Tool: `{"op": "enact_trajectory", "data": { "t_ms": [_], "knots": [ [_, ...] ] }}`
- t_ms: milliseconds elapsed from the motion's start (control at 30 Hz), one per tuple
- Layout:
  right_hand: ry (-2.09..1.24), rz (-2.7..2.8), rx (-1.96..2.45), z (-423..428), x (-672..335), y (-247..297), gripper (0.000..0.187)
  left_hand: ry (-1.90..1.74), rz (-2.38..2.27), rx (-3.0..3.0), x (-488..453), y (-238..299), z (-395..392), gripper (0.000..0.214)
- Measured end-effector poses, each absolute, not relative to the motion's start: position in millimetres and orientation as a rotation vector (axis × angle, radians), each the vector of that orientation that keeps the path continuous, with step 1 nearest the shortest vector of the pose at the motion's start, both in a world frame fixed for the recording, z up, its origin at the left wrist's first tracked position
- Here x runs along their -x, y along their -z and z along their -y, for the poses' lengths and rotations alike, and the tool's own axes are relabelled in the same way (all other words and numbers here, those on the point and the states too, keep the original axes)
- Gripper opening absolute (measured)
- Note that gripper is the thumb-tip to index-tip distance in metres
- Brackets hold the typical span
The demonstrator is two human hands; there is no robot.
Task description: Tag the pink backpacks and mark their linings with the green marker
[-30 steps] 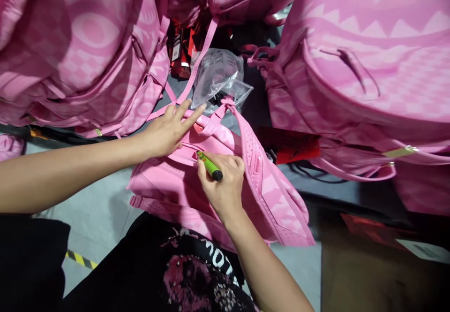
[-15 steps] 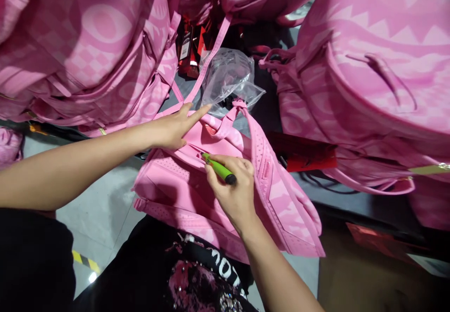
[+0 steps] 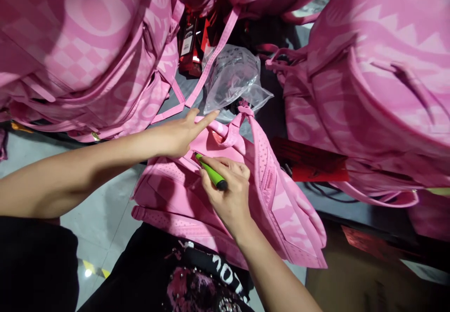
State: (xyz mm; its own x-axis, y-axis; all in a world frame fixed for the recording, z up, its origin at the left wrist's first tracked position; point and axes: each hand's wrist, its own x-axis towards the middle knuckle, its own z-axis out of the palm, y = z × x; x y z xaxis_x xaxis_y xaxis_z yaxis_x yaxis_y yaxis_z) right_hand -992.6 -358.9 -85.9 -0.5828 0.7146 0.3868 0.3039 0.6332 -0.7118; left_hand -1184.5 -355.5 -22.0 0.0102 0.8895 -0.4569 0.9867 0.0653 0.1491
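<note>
Here, right fingers [image 3: 225, 163] partly hide the green marker [image 3: 213, 174].

- Black garment [image 3: 133, 274]: large white letters [image 3: 227, 272], partly lost in folds; only an "O" is clear.
- Hang tag [image 3: 190, 26]: white label [image 3: 187, 43], print too small to read.
- Clear plastic bag [image 3: 230, 84]: dark print, illegible.
- Pink backpack [image 3: 207, 204]: strap patch [image 3: 270, 179], marking indistinct.
- Brown carton [image 3: 337, 279]: dark printing, unreadable.
</note>
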Motion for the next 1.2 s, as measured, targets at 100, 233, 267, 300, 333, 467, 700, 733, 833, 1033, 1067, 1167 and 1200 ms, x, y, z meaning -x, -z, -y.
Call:
{"op": "enact_trajectory", "data": {
  "t_ms": [100,233,267,300,333,467,700,733,833,1033,1067,1167,1200],
  "knots": [
    [-0.857,2.181,0.757,358.7,994.0,84.5,0.020,0.330,-1.924,-1.827,1183.9,20.9,353.8,0.107],
    [-0.798,2.191,0.815,359.2,998.0,81.7,0.020,0.319,-1.922,-1.852,1184.6,22.2,353.5,0.107],
    [-0.811,2.192,0.816,359.3,998.8,80.9,0.020,0.319,-1.920,-1.862,1185.3,23.2,353.5,0.108],
    [-0.831,2.197,0.806,359.5,999.4,80.2,0.020,0.315,-1.917,-1.871,1186.0,24.1,353.5,0.109],
    [-0.841,2.208,0.795,359.6,999.8,79.4,0.020,0.305,-1.914,-1.880,1186.5,24.9,353.5,0.109],
    [-0.792,2.211,0.820,359.7,1000.0,77.2,0.019,0.283,-1.909,-1.868,1185.8,24.5,353.0,0.106],
    [-0.795,2.188,0.861,361.6,1000.9,77.6,0.018,0.308,-1.943,-1.848,1183.0,23.5,352.7,0.103],
    [-0.817,2.180,0.846,362.0,1001.4,78.1,0.017,0.311,-1.941,-1.859,1183.5,24.1,352.7,0.104],
    [-0.868,2.158,0.830,362.4,1003.0,79.3,0.018,0.318,-1.929,-1.894,1185.5,25.4,352.7,0.105],
    [-0.958,2.140,0.833,359.9,1005.3,79.1,0.018,0.343,-1.925,-1.889,1185.6,24.1,351.5,0.107],
    [-0.933,2.141,0.856,359.6,1005.1,78.7,0.019,0.349,-1.926,-1.880,1185.5,24.2,351.3,0.106],
    [-0.932,2.162,0.849,358.5,1003.9,77.4,0.019,0.352,-1.924,-1.885,1186.3,26.8,351.4,0.106],
    [-0.962,2.172,0.836,358.2,1003.5,76.8,0.019,0.334,-1.923,-1.902,1186.9,28.3,351.7,0.106]
  ]
}}
